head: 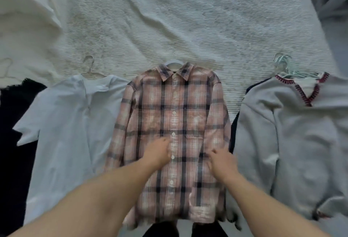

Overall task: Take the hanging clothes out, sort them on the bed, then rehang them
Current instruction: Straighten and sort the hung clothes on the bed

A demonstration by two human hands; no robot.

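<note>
A pink plaid shirt (169, 116) lies flat on the bed on a white hanger (172, 61), buttons up. My left hand (158, 155) rests on the shirt's front just left of the button line, fingers curled down onto the cloth. My right hand (222, 162) rests on the shirt's right side near the sleeve, fingers bent against the fabric. To the left lies a pale blue short-sleeved top (71, 124) on a clear hanger (90, 69). To the right lies a grey sweater (293, 139) with a red-trimmed V neck, on top of several pale green hangers (284, 65).
A white textured bedspread (188, 20) covers the bed. A dark garment (13, 133) lies at the far left edge, with another thin hanger (6, 69) above it. A dark piece of clothing (234, 133) peeks out between the plaid shirt and the sweater.
</note>
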